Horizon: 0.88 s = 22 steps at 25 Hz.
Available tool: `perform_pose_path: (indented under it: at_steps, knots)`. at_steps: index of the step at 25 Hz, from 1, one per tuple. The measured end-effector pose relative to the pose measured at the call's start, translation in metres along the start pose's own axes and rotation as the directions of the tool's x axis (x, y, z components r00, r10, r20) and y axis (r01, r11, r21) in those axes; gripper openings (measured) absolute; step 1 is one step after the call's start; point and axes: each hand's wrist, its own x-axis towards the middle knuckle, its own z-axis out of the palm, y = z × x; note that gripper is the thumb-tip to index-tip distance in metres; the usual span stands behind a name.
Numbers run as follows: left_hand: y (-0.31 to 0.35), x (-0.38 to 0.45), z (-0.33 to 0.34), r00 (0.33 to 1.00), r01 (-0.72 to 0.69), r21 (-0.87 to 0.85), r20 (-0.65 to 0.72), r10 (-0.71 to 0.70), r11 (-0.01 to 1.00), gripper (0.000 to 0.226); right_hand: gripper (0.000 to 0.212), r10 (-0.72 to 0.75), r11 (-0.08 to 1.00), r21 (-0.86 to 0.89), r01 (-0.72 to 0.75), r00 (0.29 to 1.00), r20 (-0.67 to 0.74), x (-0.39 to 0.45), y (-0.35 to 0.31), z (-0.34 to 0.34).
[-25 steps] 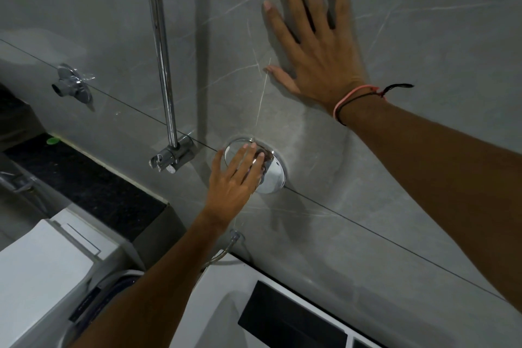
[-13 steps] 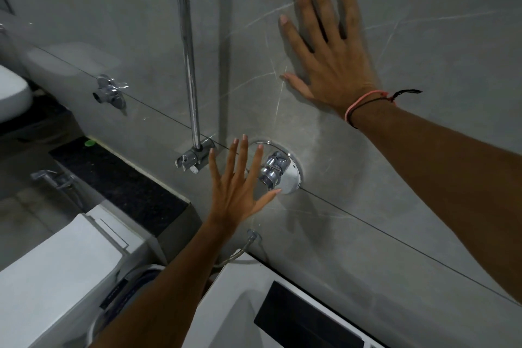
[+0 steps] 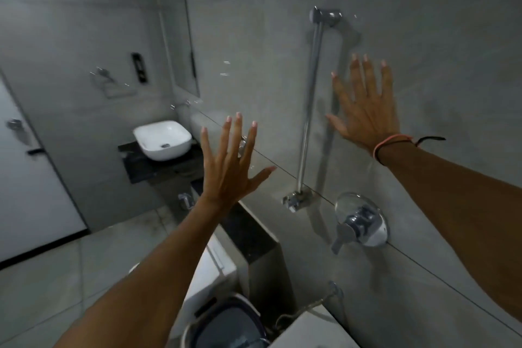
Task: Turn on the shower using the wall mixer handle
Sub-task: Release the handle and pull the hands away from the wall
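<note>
The chrome wall mixer (image 3: 363, 220) sits on the grey tiled wall at lower right, its lever handle (image 3: 342, 237) pointing down and to the left. My left hand (image 3: 230, 167) hangs in the air well to the left of the mixer, fingers spread, holding nothing. My right hand (image 3: 367, 110) lies flat on the wall above the mixer, fingers apart, with a pink and a black band at the wrist. A chrome riser rail (image 3: 309, 110) runs up the wall between my hands. Pale drops or streaks show in the air at upper left; no shower head is visible.
A white basin (image 3: 162, 139) stands on a dark counter (image 3: 141, 167) at the left. A mirror (image 3: 176, 37) hangs above it. Below my arms are a white toilet cistern (image 3: 214, 268) and a bin (image 3: 226, 325). A white door (image 3: 25, 178) is at far left.
My left hand has let go of the mixer handle and drawn back up and to the left. The view has swung left and up. My right hand stays on the wall.
</note>
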Motion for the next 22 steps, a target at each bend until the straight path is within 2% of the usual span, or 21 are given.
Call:
perform_pose_path:
  at_steps: [1, 3, 5, 8, 11, 18, 20, 22]
  knots:
    - [-0.011, 0.004, -0.012, 1.000, 0.022, 0.011, -0.006, -0.022, 1.000, 0.100, 0.091, 0.022, 0.999, 0.036, -0.022, 1.000, -0.006, 0.011, -0.002, -0.011]
    - [-0.078, -0.009, -0.096, 0.990, 0.104, 0.190, -0.110, -0.084, 0.976, 0.099, 0.092, -0.021, 0.991, 0.130, 0.042, 0.987, -0.158, 0.057, -0.043, -0.082]
    - [-0.109, 0.006, -0.119, 0.990, 0.136, 0.237, -0.060, -0.125, 0.962, 0.099, 0.092, 0.049, 0.983, 0.184, -0.024, 0.990, -0.134, 0.082, -0.056, -0.105]
    - [-0.160, -0.009, -0.188, 0.980, 0.190, 0.390, -0.136, -0.148, 0.901, 0.100, 0.094, 0.022, 0.967, 0.248, 0.052, 0.958, -0.285, 0.113, -0.095, -0.162]
    - [-0.217, -0.025, -0.266, 0.962, 0.256, 0.472, -0.207, -0.176, 0.843, 0.100, 0.096, 0.020, 0.943, 0.318, 0.096, 0.939, -0.344, 0.150, -0.133, -0.231]
    - [-0.302, -0.079, -0.444, 0.920, 0.391, 0.667, -0.307, -0.244, 0.635, 0.099, 0.095, 0.064, 0.869, 0.450, 0.205, 0.856, -0.513, 0.187, -0.215, -0.372]
    - [-0.314, -0.107, -0.503, 0.894, 0.447, 0.711, -0.375, -0.245, 0.543, 0.098, 0.096, 0.069, 0.842, 0.470, 0.265, 0.811, -0.581, 0.191, -0.240, -0.423]
    - [-0.321, -0.122, -0.534, 0.886, 0.463, 0.751, -0.383, -0.260, 0.471, 0.098, 0.096, 0.076, 0.814, 0.498, 0.301, 0.794, -0.604, 0.193, -0.257, -0.451]
